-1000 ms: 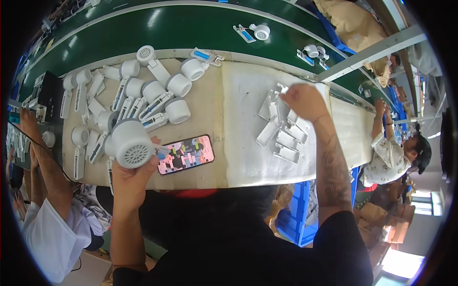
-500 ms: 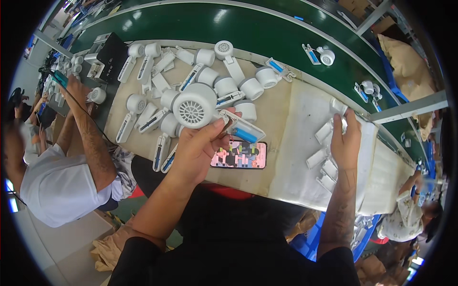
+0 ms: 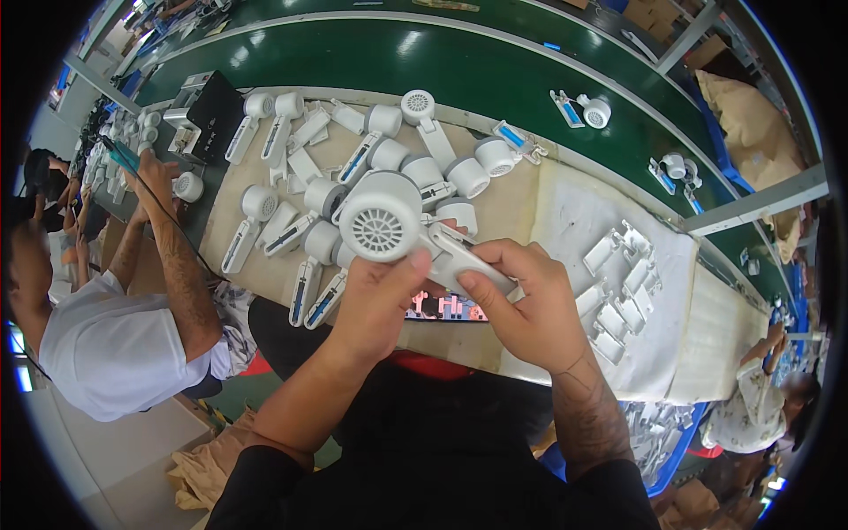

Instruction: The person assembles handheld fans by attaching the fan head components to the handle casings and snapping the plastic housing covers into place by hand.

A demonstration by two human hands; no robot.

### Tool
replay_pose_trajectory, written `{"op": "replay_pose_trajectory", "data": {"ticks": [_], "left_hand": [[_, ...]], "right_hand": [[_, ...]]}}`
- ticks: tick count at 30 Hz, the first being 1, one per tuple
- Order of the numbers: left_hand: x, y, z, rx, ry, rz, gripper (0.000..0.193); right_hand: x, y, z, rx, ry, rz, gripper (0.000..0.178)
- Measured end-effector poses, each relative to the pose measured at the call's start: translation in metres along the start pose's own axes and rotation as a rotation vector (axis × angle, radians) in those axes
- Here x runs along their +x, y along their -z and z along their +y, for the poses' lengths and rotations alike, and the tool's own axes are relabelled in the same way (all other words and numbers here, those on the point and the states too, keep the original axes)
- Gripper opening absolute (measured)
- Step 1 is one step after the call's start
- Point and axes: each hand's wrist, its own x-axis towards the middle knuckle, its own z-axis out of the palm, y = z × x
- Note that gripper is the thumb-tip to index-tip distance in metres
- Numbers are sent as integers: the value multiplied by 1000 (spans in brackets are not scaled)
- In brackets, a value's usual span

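Observation:
My left hand (image 3: pixel 375 305) is closed on a white handheld fan (image 3: pixel 382 212) just below its round, slotted head. On the fan's handle lies a white handle cover (image 3: pixel 461 256), gripped between the thumb and fingers of my right hand (image 3: pixel 541 309). No blue battery shows in this handle now. Under my hands a phone (image 3: pixel 446 307) with a lit screen is partly hidden. Several more fans (image 3: pixel 305 283) are heaped at the left and middle of the table, some with handles uncovered. To the right, several loose white handle covers (image 3: pixel 632 278) lie on a pale sheet.
A green conveyor (image 3: pixel 406 44) runs along the far side, carrying fan parts (image 3: pixel 594 110). A black box-shaped device (image 3: pixel 208 110) stands far left beside a co-worker in a white shirt (image 3: pixel 124 349). Below the table's right edge sits a blue bin (image 3: pixel 662 442) of white parts.
My right hand has come from the loose covers on the right to the fan, bringing a cover onto the handle. The blue battery there has gone out of sight.

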Motion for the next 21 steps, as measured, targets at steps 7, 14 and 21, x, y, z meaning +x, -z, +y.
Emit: {"op": "replay_pose_trajectory", "data": {"ticks": [7, 14, 21], "left_hand": [[-3, 2, -4, 184, -18, 24, 42], [-12, 17, 6, -52, -140, -43, 44], [-11, 44, -5, 24, -47, -54, 48]], "right_hand": [[-7, -6, 0, 63, -129, 194, 26], [-9, -3, -6, 172, 75, 65, 31], [-23, -38, 13, 170, 60, 67, 24]]}}
